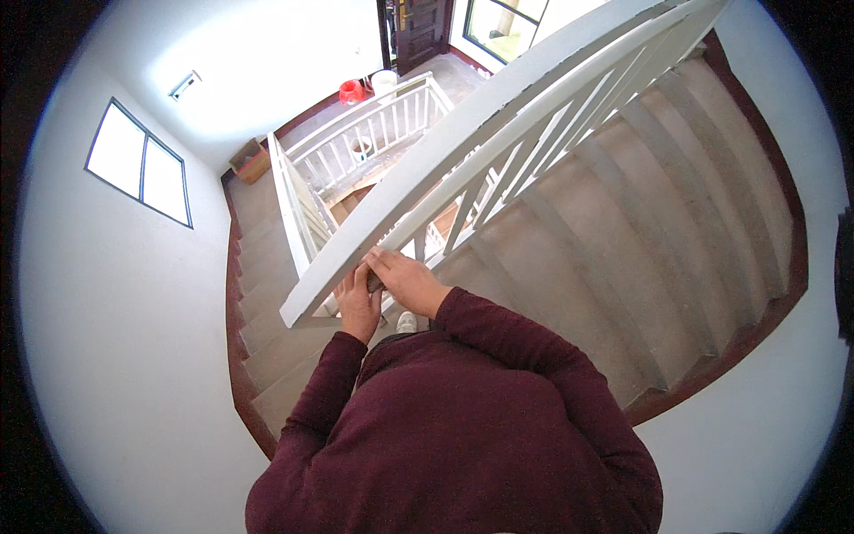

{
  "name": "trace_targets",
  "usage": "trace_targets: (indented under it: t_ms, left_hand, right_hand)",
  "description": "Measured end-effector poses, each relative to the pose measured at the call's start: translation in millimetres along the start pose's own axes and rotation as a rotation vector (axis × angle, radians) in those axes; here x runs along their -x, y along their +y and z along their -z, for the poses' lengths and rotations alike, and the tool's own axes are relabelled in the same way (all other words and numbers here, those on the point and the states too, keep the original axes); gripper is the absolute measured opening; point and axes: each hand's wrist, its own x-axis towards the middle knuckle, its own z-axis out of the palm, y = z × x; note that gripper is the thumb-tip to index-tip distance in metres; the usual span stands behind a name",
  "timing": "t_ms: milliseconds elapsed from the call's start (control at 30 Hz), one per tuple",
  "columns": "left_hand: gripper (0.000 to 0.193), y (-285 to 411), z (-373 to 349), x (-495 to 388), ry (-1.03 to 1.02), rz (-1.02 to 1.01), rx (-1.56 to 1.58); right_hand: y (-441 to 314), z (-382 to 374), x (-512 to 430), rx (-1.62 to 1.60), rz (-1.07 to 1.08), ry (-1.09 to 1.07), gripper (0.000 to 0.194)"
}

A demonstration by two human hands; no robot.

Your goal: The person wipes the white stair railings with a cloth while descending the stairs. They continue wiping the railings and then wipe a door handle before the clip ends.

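Observation:
Both my hands are close together at the lower end of a white stair railing. My left hand (359, 306) has its fingers curled around a small brown piece (375, 280), mostly hidden between the hands. From the other side my right hand (405, 282) closes over the same piece, its fingertips against the inner white rail (427, 227). Just beyond the fingertips runs the broad white handrail (400, 193), which slopes up to the right and has dark chipped marks along its edge.
Steps (600, 220) with dark red skirting climb on the right; more steps (267, 267) lie at the left. Below are a white balustrade (363, 127), a red container (351, 92), a white bucket (384, 81), a cardboard box (251, 161) and a dark door (421, 33). My shoe (406, 323) shows beneath my hands.

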Motion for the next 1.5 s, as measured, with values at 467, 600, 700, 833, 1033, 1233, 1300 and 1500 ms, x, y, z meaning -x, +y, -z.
trace_targets:
  t_ms: [467, 600, 700, 833, 1033, 1233, 1300, 1500]
  left_hand:
    - [0.049, 205, -64, -224, -0.099, -0.250, 0.211]
    - [0.046, 249, -67, -275, -0.154, -0.270, 0.290]
    - [0.045, 245, -68, -282, -0.296, -0.217, 0.340]
    - [0.048, 216, -65, -261, -0.353, -0.222, 0.462]
    - [0.053, 130, -43, -180, -0.360, -0.108, 0.487]
    - [0.054, 43, -19, -77, -0.324, 0.022, 0.241]
    - [0.051, 13, -8, -45, -0.329, 0.081, 0.169]
    - [0.041, -38, 6, 27, -0.184, 0.217, 0.034]
  right_hand:
    - [154, 199, -10, 0.655, -0.200, 0.576, 0.045]
    - [183, 247, -18, 0.771, -0.329, 0.571, 0.040]
    - [179, 251, -22, 0.683, -0.423, 0.488, 0.039]
    - [154, 227, -19, 0.736, -0.491, 0.438, 0.037]
    - [99, 152, -11, 0.748, -0.266, 0.225, 0.034]
    - [36, 66, -1, 0.465, -0.174, 0.072, 0.030]
    - [12, 32, -4, 0.412, -0.161, -0.079, 0.037]
    - [-21, -31, -21, 0.190, -0.028, -0.185, 0.036]
